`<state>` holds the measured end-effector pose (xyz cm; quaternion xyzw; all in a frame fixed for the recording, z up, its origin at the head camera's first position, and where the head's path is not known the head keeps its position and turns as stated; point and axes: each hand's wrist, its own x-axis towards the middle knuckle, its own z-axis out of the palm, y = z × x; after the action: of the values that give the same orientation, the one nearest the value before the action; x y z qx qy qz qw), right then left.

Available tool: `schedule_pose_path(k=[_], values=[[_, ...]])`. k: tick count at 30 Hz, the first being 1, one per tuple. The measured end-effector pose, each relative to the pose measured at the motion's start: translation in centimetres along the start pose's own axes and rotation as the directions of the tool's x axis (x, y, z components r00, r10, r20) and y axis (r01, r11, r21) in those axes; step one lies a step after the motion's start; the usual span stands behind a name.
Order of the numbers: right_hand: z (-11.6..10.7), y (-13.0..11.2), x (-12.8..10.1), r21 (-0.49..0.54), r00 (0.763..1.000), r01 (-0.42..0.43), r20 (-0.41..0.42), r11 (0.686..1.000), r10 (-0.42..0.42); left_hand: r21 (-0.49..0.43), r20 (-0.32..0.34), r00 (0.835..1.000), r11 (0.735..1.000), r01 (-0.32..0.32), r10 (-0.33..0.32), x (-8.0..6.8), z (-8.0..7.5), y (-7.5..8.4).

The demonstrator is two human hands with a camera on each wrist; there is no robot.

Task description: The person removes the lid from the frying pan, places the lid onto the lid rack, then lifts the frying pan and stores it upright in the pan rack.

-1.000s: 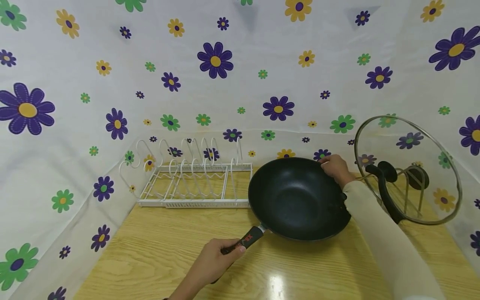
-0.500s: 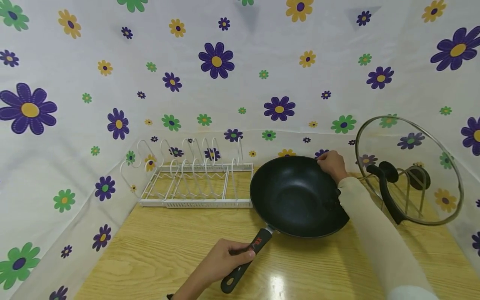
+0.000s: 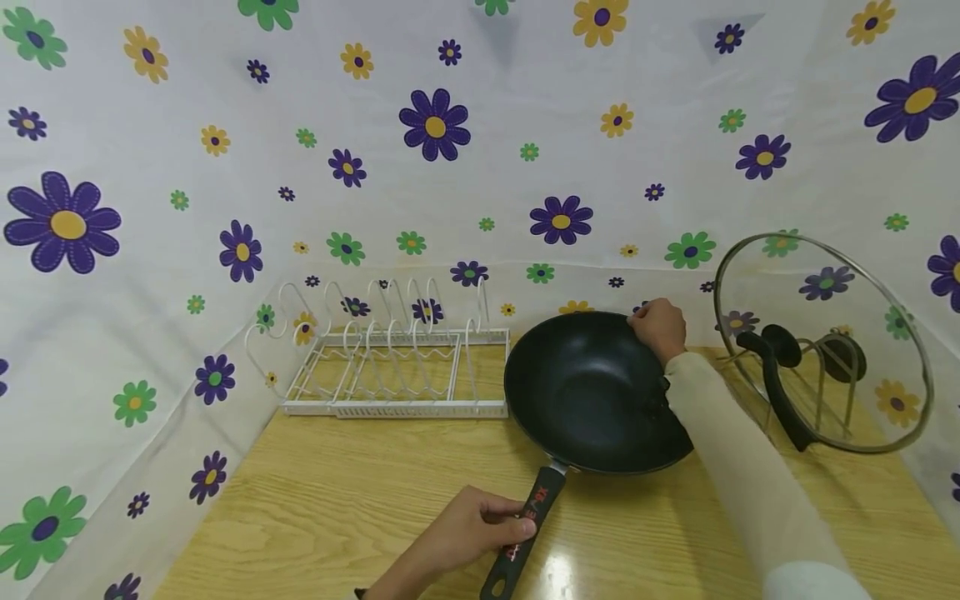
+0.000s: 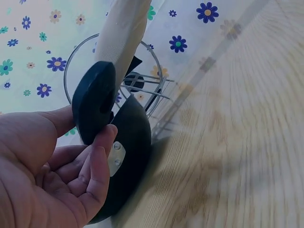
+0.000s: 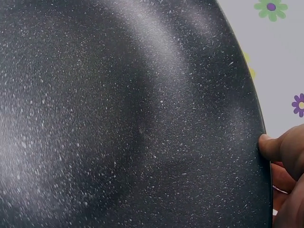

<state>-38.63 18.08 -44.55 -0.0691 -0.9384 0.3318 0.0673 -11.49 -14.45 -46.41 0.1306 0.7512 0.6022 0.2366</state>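
A black nonstick wok [image 3: 592,392] sits on the wooden table [image 3: 337,508], its black handle [image 3: 534,512] pointing toward me. My left hand [image 3: 510,527] grips that handle near its middle; the left wrist view shows the fingers [image 4: 97,161] curled round the handle end [image 4: 95,104]. My right hand [image 3: 654,327] pinches the wok's far right rim. In the right wrist view the thumb [image 5: 278,146] lies on the rim beside the speckled inside of the wok [image 5: 128,118].
A white wire rack [image 3: 390,358] stands at the back left against the flowered cloth wall. A glass lid [image 3: 825,342] with a black knob leans upright in a metal stand at the right, close to my right sleeve [image 3: 742,475].
The wok has turned so its handle swung from the left toward me. My left hand went right with it, holding the handle. The right hand stayed on the rim.
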Motion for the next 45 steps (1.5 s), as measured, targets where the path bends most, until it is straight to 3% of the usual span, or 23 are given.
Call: schedule_pose_path(k=[10, 15, 21, 29, 34, 37, 41, 45], values=[[1.3, -0.7, -0.1, 0.019, 0.999, -0.026, -0.021, 0.999, 0.026, -0.067, 0.088, 0.996, 0.997, 0.031, -0.025, 0.7, 2.1, 0.0], [1.4, -0.9, 0.0, 0.026, 1.000, -0.004, -0.028, 1.000, 0.005, -0.084, 0.116, 0.993, 0.996, 0.007, 0.003, 1.0, 3.3, 0.2], [1.0, -0.9, 0.0, 0.051, 0.999, 0.048, -0.022, 0.998, -0.047, -0.175, 0.155, 0.987, 0.984, -0.023, 0.051, 1.2, 5.2, 0.3], [0.3, -1.3, -0.4, 0.042, 0.998, 0.056, -0.025, 0.998, -0.055, -0.192, 0.140, 0.990, 0.981, 0.040, -0.014, 1.8, 6.3, 0.1], [-1.3, -2.4, -1.3, 0.094, 0.997, 0.081, -0.028, 0.992, -0.079, -0.144, 0.107, 0.994, 0.989, 0.040, -0.025, 2.3, 6.2, 0.1], [-3.0, -3.6, -2.5, 0.150, 0.997, 0.080, 0.010, 0.985, -0.083, -0.109, 0.065, 0.997, 0.993, 0.043, -0.036, 2.6, 6.1, 0.2], [-5.3, -4.9, -4.8, 0.240, 0.994, 0.037, 0.092, 0.970, -0.060, -0.092, 0.054, 0.998, 0.995, 0.050, -0.045, 3.2, 6.0, 0.3], [-7.3, -5.6, -8.0, 0.359, 0.986, 0.032, 0.144, 0.933, -0.089, -0.094, 0.076, 0.997, 0.995, 0.040, -0.033, 3.7, 5.9, 0.5]])
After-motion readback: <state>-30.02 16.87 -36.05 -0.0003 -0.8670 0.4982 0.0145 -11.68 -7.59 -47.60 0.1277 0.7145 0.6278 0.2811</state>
